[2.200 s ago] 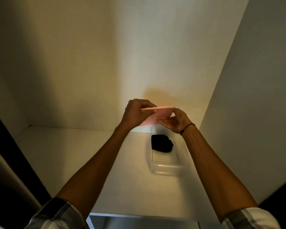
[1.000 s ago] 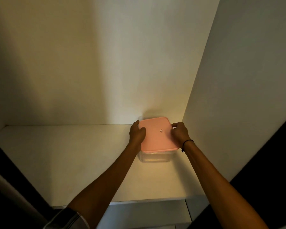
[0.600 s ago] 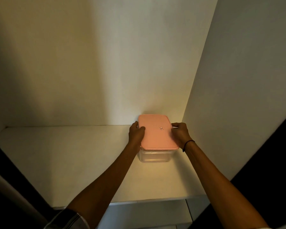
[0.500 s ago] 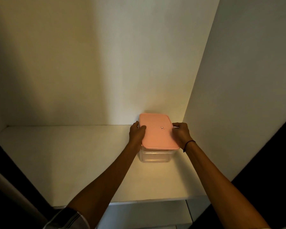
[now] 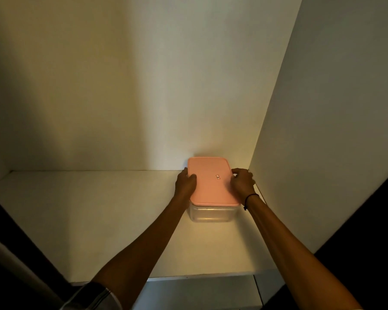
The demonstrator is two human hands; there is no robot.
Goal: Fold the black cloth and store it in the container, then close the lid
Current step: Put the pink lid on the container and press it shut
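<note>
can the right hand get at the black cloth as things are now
Probably not. The pink lid covers the clear container completely, and both the right hand and left hand rest on its edges. The lid would have to come off first.

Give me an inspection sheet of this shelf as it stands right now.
Surface: pale shelf, bare apart from the container.
Job's things: pink lid lies flat on the clear container; black cloth not visible, walls too hazy to tell.
Clutter: nothing seen.
Hands: left hand on the lid's left edge, right hand on its right edge, fingers curled over the rim.
Cables: nothing seen; a dark band circles the right wrist.
Surroundings: back wall and right side panel enclose the corner.
</note>
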